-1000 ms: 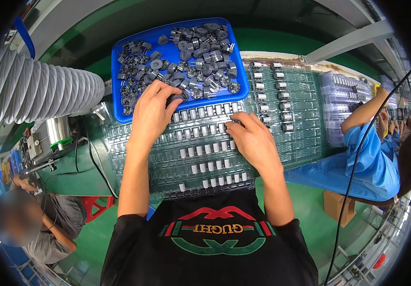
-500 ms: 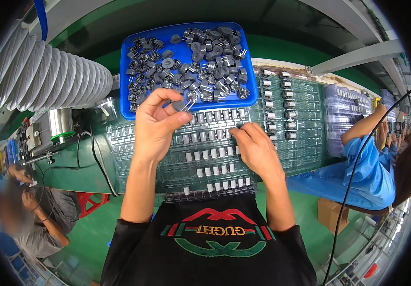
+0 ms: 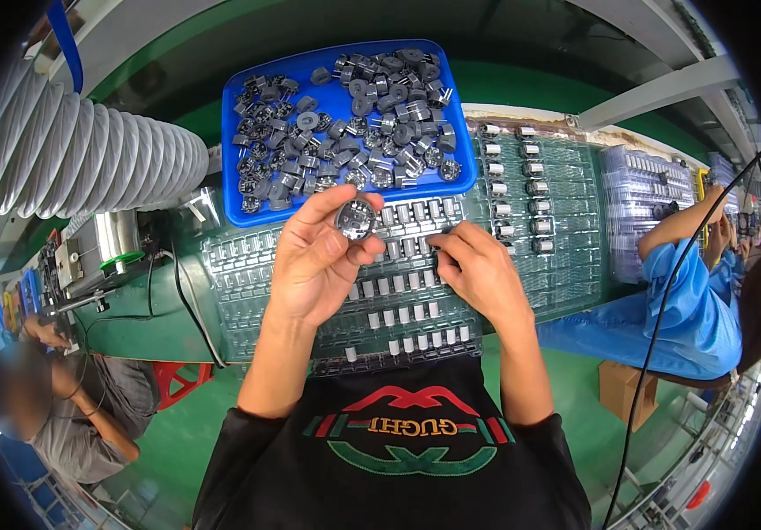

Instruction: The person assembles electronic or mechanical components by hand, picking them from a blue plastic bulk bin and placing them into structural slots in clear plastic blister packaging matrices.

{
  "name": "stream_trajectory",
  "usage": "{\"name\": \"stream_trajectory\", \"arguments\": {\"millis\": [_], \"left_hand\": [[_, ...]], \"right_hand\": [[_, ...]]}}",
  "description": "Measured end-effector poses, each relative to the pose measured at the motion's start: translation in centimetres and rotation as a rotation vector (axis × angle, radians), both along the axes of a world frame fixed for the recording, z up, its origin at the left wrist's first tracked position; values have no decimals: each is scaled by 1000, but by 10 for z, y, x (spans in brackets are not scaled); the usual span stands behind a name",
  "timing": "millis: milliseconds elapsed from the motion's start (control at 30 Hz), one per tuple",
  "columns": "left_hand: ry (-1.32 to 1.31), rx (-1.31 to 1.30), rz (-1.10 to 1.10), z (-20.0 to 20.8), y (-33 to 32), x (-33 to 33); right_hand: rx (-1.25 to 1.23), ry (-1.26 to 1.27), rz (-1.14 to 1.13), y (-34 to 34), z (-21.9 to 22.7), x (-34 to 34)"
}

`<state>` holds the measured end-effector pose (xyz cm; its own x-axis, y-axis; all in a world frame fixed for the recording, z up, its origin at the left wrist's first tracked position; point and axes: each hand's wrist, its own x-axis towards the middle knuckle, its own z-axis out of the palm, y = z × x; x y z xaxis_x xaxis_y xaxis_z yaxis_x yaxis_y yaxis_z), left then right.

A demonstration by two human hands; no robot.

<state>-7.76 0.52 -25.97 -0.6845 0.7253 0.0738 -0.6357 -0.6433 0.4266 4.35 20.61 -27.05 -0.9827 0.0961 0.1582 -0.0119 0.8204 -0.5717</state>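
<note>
My left hand is raised over the near edge of the blue bin and pinches a round dark component between thumb and fingers. Its circular face, with small metal parts on it, is turned up towards me. My right hand rests over the clear plastic tray, thumb and forefinger closed together beside a row of small silver cylinders. Whatever is between those fingertips is too small to make out. The blue bin beyond holds many loose dark round components with metal pins.
More clear trays with silver pieces lie to the right, beside stacked trays. A ribbed white duct and a solder-like wire spool stand at left. Co-workers sit on both sides; a black cable hangs at right.
My left hand has moved right and slightly nearer, turning the round component so its face shows. My right hand stays at about the same spot over the tray, fingers slightly shifted.
</note>
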Motion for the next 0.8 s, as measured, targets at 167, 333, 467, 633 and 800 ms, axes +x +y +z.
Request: {"name": "stream_trajectory", "arguments": {"millis": [167,333,467,633,800], "left_hand": [[-67,-18,57,10,2,8],[77,-125,102,10,0,9],[137,-273,63,23,1,13],[212,-238,14,29,3,17],[151,-204,-1,30,3,24]], "right_hand": [[-22,-8,-28,1,3,-1],[-689,195,12,-12,29,4],[-1002,268,-55,-25,57,6],[-1151,332,-43,-31,65,6],[-862,300,-37,-29,75,12]]}}
